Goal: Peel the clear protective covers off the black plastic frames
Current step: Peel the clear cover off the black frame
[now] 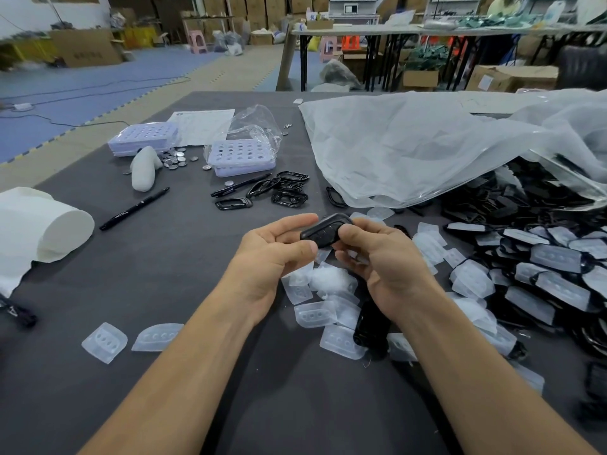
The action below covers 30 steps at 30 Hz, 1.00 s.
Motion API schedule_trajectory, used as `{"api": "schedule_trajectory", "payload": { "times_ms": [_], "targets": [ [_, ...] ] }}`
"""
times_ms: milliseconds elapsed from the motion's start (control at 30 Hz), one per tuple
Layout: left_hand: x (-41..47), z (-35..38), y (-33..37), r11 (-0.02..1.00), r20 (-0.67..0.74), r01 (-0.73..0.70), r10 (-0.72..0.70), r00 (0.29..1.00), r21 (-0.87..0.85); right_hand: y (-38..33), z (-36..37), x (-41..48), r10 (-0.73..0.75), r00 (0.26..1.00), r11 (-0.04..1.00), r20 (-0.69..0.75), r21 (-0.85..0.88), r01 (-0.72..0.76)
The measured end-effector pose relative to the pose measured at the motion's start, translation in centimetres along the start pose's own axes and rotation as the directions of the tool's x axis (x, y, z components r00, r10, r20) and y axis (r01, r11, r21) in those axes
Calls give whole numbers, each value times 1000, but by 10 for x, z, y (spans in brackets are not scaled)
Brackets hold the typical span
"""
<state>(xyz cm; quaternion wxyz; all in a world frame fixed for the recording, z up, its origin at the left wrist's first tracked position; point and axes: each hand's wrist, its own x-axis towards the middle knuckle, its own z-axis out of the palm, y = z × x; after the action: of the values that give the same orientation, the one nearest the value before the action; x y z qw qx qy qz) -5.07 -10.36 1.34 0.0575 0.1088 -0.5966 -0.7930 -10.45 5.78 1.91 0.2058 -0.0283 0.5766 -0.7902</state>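
You hold one black frame between your hands: left hand pinches its left end, right hand curls round its right end (loose covers lie below).

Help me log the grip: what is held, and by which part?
One black plastic frame: the left hand pinches its left end, the right hand grips its right end.

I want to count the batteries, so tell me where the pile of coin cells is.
Head view, far left of the table: the pile of coin cells lies between the left lilac tray and the right lilac tray, beside a white cloth lump.
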Motion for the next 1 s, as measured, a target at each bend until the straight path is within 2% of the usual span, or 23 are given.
{"api": "schedule_trajectory", "payload": {
  "times_ms": [133, 200, 267, 367, 467, 533, 567, 667, 733, 833, 1000],
  "targets": [
    [0, -4, 7, 995, 18, 44, -43, 999, -91, -3, -4, 1, 66, 992, 996, 104, 58, -72],
    [0, -5, 10, 987, 43, 76, -71, 997, -143, -6, -5, -1, 72, 977, 991, 199, 99, -93],
    [0, -7, 10, 983, 47, 86, -79, 996, -160, -6, -6, -3, 67, 971, 989, 231, 115, -95],
    [0, -5, 10, 991, -49, 33, -39, 998, -130, 0, -4, 1, 0, 989, 999, 151, 48, -7],
    [2, 2, 2, 998, -219, -18, 29, 975, 52, 3, 5, 0, -179, 984, 980, -21, -93, 177],
    [1, 10, -3, 997, -222, 39, -23, 975, 70, 5, 9, -2, -375, 925, 908, -63, -225, 353],
    [-1, 13, -4, 995, -187, 94, -88, 978, 22, 7, 10, -4, -473, 880, 844, -49, -312, 436],
    [-2, 12, -2, 985, -66, 149, -155, 986, -90, 12, 10, -5, -623, 777, 601, 90, -580, 550],
    [-2, 9, 1, 981, -86, 160, -169, 982, -108, 13, 8, -6, -615, 770, 503, 169, -668, 548],
    [-1, 8, 1, 988, -212, 144, -154, 965, -59, 13, 8, -7, -577, 777, 404, 252, -738, 540],
    [8, -10, 5, 994, -445, 8, 41, 895, 106, 13, 16, -16, -502, 836, 354, 219, -830, 430]
  ]
}}
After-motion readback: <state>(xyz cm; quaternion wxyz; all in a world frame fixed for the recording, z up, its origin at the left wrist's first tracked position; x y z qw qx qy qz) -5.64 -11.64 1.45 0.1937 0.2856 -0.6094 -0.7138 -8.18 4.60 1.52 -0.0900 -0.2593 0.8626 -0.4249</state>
